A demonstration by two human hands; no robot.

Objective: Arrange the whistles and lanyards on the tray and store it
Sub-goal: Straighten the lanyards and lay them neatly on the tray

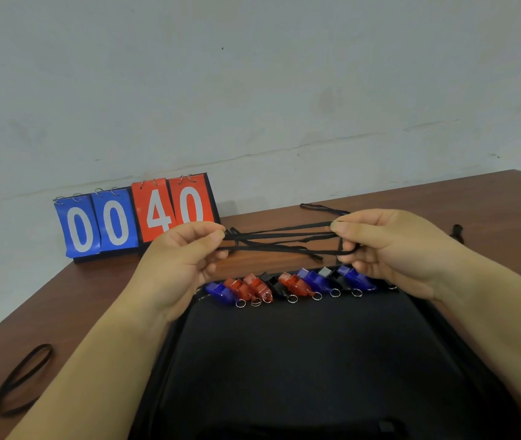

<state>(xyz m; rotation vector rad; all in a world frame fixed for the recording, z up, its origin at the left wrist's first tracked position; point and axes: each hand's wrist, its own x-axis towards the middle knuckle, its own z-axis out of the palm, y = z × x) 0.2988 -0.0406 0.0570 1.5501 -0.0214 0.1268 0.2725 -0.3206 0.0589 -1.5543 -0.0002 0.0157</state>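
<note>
Two hands are raised above the black tray (300, 360), left hand (183, 265) and right hand (392, 249) each pinching an end of a folded black lanyard (279, 241) stretched between them. Whistles (290, 285) line the tray's far edge below.

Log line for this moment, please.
left hand: grip on lanyard | right hand: grip on lanyard | whistles: rowed on tray
</note>
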